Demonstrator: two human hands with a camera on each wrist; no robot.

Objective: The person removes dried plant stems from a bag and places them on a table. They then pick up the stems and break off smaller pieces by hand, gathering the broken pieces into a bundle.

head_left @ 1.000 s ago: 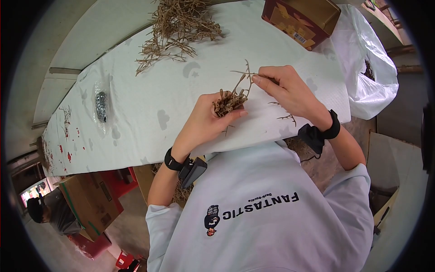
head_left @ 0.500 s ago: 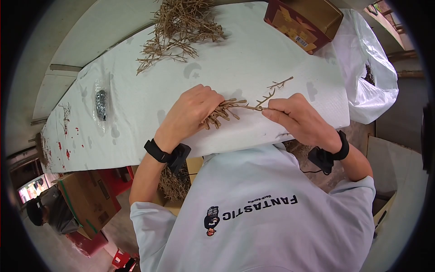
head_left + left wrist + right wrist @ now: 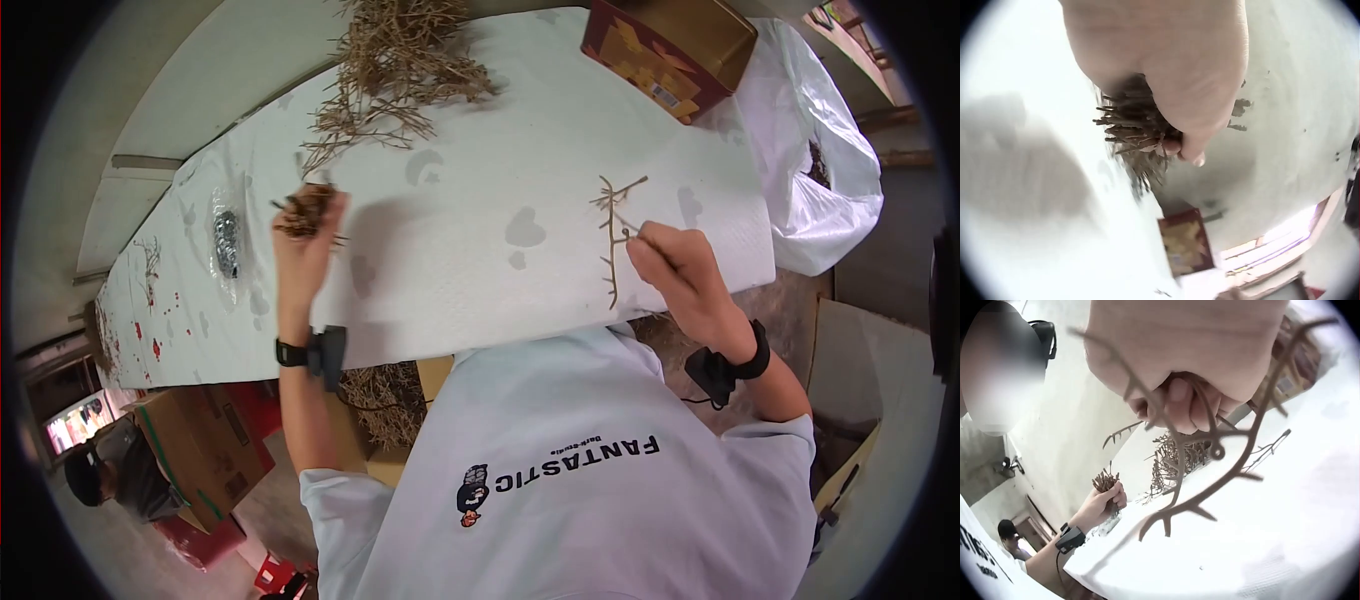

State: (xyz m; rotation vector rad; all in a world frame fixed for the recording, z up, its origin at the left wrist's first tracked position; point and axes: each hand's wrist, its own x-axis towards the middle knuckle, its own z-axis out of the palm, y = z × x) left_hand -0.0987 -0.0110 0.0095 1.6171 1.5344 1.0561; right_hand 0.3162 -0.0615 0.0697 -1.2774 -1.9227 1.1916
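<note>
My left hand (image 3: 305,255) is raised over the left part of the table and grips a bundle of short brown twigs (image 3: 303,212). In the left wrist view, the bundle's many cut ends (image 3: 1132,128) stick out beside the thumb. On the right, my right hand (image 3: 682,272) holds a branched twig (image 3: 612,262) with small side spurs. The right wrist view shows its stem running into the curled fingers (image 3: 1188,406), with the forked branches (image 3: 1235,469) hanging in front. Another small twig (image 3: 1269,450) lies on the white table beyond it.
A tangled heap of twigs (image 3: 400,75) lies at the table's far side. Beyond my right hand are a red-and-gold box (image 3: 640,62) and a white plastic bag (image 3: 835,225). A wrapped dark object (image 3: 227,245) lies left; twigs (image 3: 385,405) fill a carton below. Another person (image 3: 125,465) is lower left.
My hands have moved apart. The left hand swung left with the bundle, while the right kept the branched twig on the right, now separate from the bundle.
</note>
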